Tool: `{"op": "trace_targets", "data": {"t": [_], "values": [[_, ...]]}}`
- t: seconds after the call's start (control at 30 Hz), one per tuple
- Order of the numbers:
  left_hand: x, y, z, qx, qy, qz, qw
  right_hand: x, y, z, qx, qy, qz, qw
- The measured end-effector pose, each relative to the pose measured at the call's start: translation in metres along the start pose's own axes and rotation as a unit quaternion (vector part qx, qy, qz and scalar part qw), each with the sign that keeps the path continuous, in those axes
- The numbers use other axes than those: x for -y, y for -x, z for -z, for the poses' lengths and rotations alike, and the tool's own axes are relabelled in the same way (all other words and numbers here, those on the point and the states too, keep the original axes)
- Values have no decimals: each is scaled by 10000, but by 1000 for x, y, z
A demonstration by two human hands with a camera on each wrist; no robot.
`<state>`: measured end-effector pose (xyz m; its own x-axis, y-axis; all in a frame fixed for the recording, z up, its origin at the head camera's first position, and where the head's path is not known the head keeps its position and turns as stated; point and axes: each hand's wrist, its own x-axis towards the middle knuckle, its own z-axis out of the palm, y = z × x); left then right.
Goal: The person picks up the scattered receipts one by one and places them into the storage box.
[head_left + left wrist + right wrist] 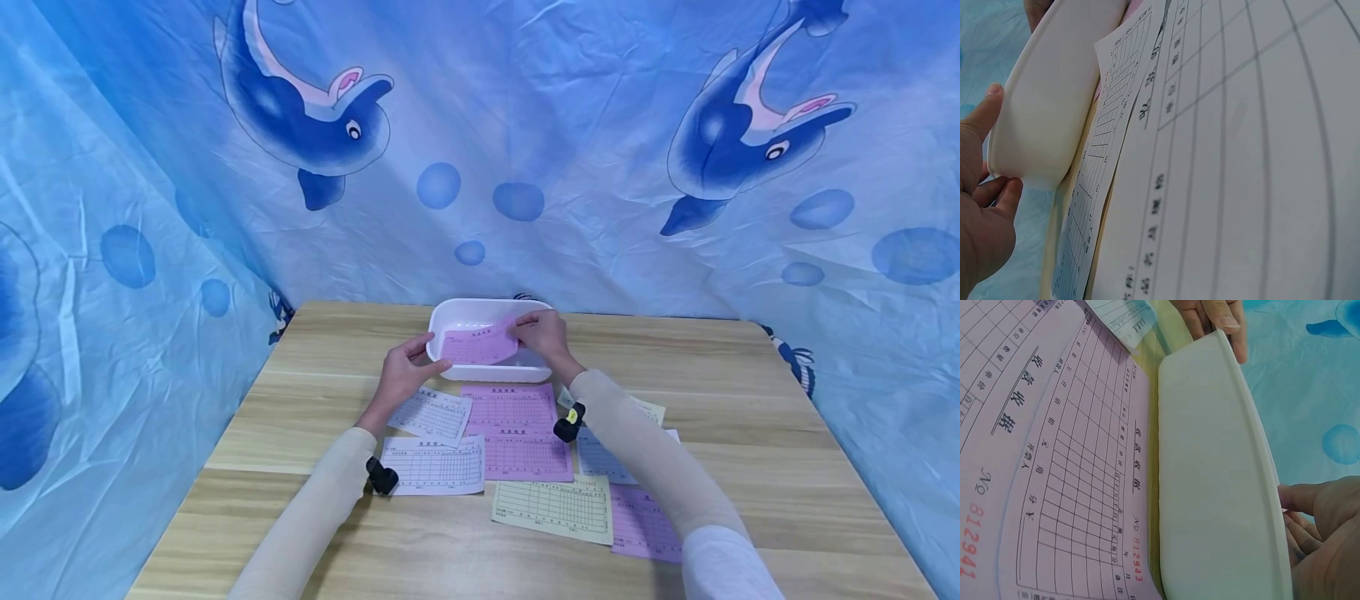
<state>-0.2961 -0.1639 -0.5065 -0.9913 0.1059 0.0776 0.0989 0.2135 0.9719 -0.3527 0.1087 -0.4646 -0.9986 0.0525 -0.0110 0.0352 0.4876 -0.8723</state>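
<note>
A white plastic tray (498,374) stands near the table's far edge. My left hand (401,375) holds its left end, thumb at the front rim and fingers at the side; the left wrist view shows the same hand (985,219) at the tray's corner (1044,106). Over the tray's right part, my right hand (546,337) pinches the right end of a pink receipt slip (472,346). The slip lies slanted inside the tray, its right end raised. In the right wrist view the tray wall (1216,456) hides the slip from sight, with the right hand (1329,531) behind the rim.
Before the tray lie two overlapping pink receipts (517,454). White receipts (433,467) are at the left. A yellow receipt (553,508), another pink one (645,525) and a bluish one (603,458) lie at the right, partly under the right forearm. A blue dolphin curtain (480,125) hangs behind.
</note>
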Motion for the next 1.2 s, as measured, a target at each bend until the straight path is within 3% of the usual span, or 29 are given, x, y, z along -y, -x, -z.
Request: {"op": "trace_targets", "data": {"t": [0.33, 0.6, 0.7, 0.83, 1.0, 1.2], "values": [[0, 0, 0, -60, -22, -118, 9999, -3, -1, 19, 395, -474, 193, 9979], [2, -1, 1, -37, -8, -109, 9999, -5, 3, 45, 945, -731, 1085, 9869], [-14, 5, 1, 53, 60, -46, 10000, 0, 9, 57, 1048, -715, 1363, 9825], [-35, 15, 1, 104, 33, 36, 9999, 8, 18, 73, 1085, -653, 1460, 9811], [-36, 16, 0, 45, -83, 11, 10000, 13, 29, 92, 1012, -719, 1465, 9814], [-36, 16, 1, 53, -81, -17, 10000, 9, 45, 117, 771, -487, 1748, 9804]]}}
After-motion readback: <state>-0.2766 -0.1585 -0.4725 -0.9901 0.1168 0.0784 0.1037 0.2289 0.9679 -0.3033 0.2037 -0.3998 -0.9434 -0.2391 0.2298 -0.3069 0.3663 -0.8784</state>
